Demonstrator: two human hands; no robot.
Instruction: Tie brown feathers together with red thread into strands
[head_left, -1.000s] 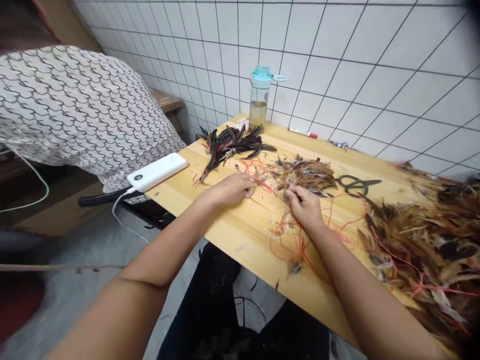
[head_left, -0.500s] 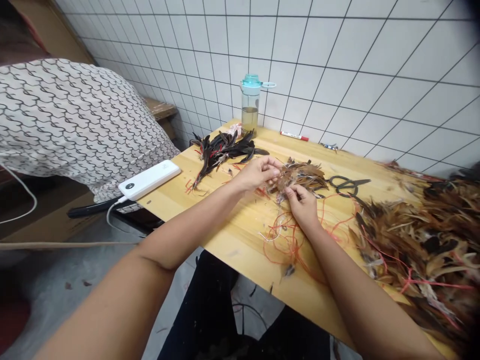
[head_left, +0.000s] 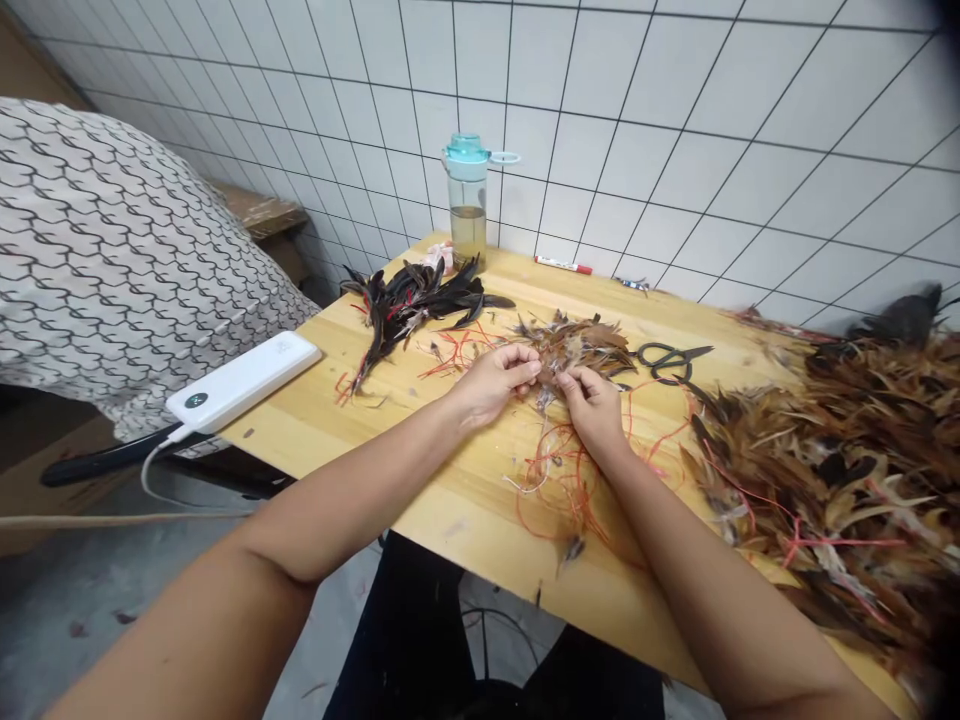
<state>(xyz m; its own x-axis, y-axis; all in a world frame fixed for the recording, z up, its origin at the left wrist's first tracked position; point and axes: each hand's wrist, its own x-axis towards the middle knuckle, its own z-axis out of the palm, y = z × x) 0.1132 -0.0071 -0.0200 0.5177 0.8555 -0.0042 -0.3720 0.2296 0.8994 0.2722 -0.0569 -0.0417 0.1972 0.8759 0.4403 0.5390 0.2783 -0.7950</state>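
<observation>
Above the near edge of a small pile of brown feathers (head_left: 589, 340), my two hands almost meet, fingertips pinched. My left hand (head_left: 501, 380) closes thumb and forefinger on a brown feather (head_left: 551, 376); its other fingers are curled. Facing it from the right, my right hand (head_left: 592, 402) pinches at the feathers too, and its fingertips partly cover what they hold. Loose red strings (head_left: 570, 490) lie tangled on the table below my hands. Black-handled scissors (head_left: 671, 362) rest just right of the small pile, blades pointing right.
A large heap of brown feathers (head_left: 847, 470) covers the wooden table's (head_left: 465, 480) right side. Dark feather bundles (head_left: 420, 305) lie at the left, beside a water bottle (head_left: 468, 210). A red marker (head_left: 562, 265) lies by the wall. A white power bank (head_left: 247, 380) overhangs the left edge, near a person's patterned shirt (head_left: 127, 260).
My left hand has come down beside my right, narrowing the gap between their fingertips. The camera has turned slightly, so most table items appear further left.
</observation>
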